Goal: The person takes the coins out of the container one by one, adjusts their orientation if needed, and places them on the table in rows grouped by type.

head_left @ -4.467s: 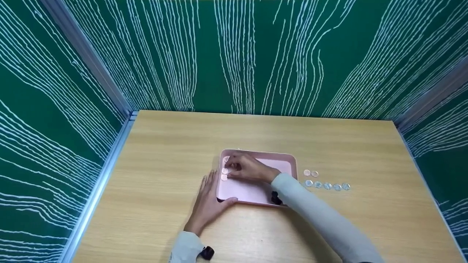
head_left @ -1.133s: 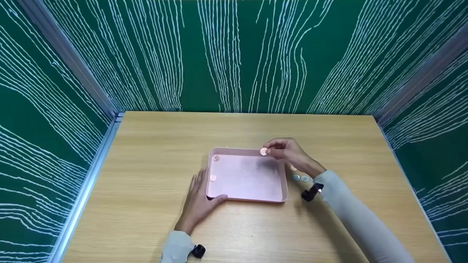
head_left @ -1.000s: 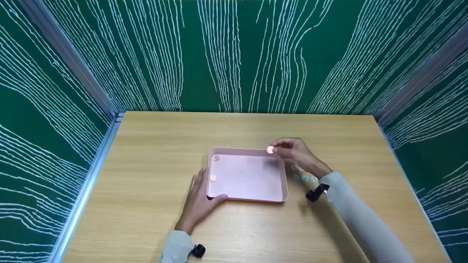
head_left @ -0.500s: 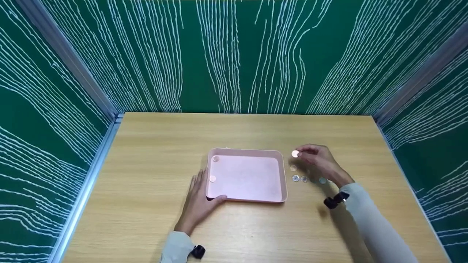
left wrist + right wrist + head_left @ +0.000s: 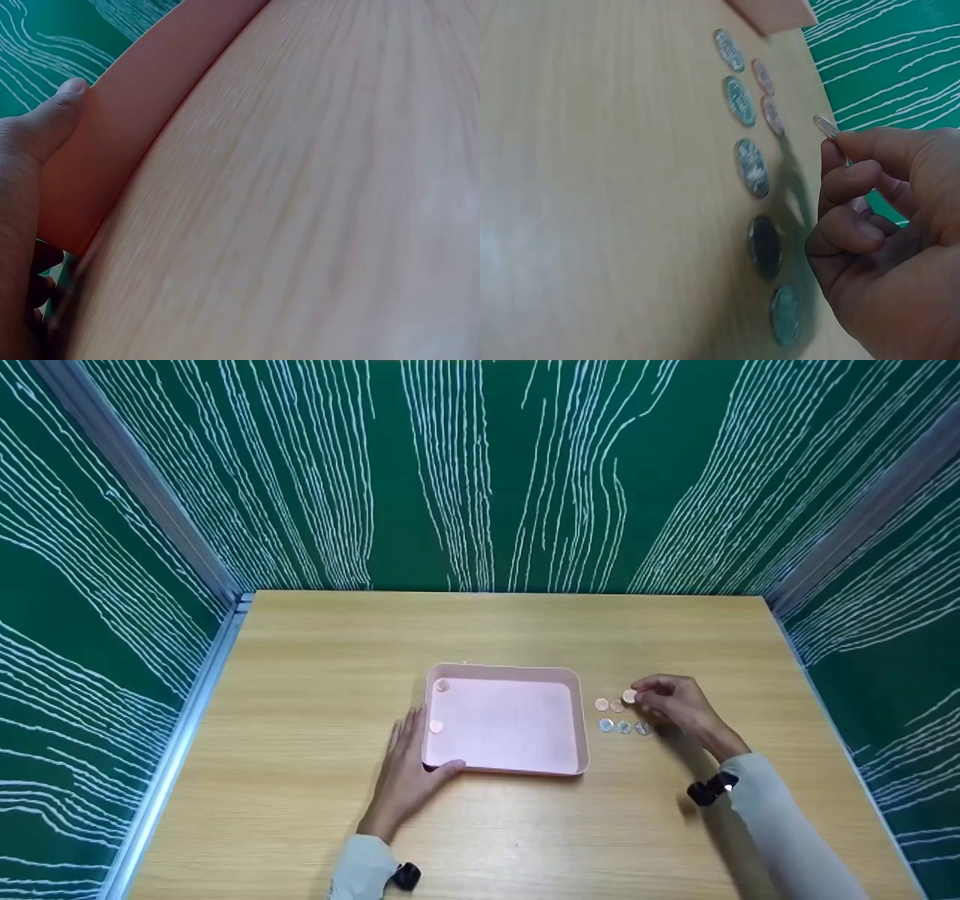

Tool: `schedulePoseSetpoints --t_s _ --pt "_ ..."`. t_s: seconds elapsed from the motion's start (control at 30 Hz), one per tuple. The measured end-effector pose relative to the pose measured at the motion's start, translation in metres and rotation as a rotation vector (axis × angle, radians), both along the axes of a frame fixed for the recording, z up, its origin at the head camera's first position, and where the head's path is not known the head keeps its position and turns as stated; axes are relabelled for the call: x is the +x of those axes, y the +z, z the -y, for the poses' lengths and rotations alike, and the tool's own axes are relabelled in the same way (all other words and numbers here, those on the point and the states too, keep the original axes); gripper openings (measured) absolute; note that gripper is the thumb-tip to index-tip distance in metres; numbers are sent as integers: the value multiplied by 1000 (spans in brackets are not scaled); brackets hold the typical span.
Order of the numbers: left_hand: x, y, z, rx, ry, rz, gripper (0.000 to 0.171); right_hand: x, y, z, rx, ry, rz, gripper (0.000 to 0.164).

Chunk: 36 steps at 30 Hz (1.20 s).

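Note:
My right hand (image 5: 679,705) pinches a copper-coloured coin (image 5: 630,696) between thumb and fingertips, just above the table to the right of the tray. In the right wrist view the held coin (image 5: 826,127) is tilted, clear of the table. Beside it lie two copper coins (image 5: 602,704) in a short row. Nearer the front is a row of several silver coins (image 5: 606,725), partly hidden by the hand in the head view. My left hand (image 5: 409,780) rests against the front left corner of the pink tray (image 5: 506,770), thumb (image 5: 60,112) on its front wall, fingers along the left side.
Inside the tray, two copper coins (image 5: 436,727) lie apart along its left side. The wooden table (image 5: 337,645) ends at green walls (image 5: 555,495) with white lines, with metal edging (image 5: 202,682) at the left.
Earlier, the right hand was inside the tray at a column of three coins; the middle one is gone from there. Holding a coin, it has moved right and lowered beside the copper row.

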State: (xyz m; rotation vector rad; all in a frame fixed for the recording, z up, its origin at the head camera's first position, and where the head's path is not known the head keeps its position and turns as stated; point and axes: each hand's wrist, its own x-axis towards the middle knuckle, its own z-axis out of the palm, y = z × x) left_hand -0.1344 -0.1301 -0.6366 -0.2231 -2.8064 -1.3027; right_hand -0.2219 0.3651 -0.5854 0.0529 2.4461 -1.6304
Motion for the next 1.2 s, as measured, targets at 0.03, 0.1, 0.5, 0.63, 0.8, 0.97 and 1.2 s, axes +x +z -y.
schedulePoseSetpoints --t_s 0.03,0.1,0.5,0.63,0.8,0.97,1.2 --pt "0 0 0 2 2 1 123 1 -1 -1 3 1 -3 29" --pt "0 0 0 5 5 4 123 4 -2 -4 15 2 -4 29" --pt "1 0 -1 10 20 21 122 8 -3 -8 123 27 -4 21" --pt "1 0 -1 21 16 16 121 8 -3 -7 129 43 -32 20" --pt "2 1 -1 25 8 7 121 9 -4 -5 140 56 -79 17" --pt "2 2 0 20 8 10 122 9 -5 -3 190 54 -92 16" --pt "3 2 -1 10 8 2 124 11 -6 -3 222 45 -84 18"
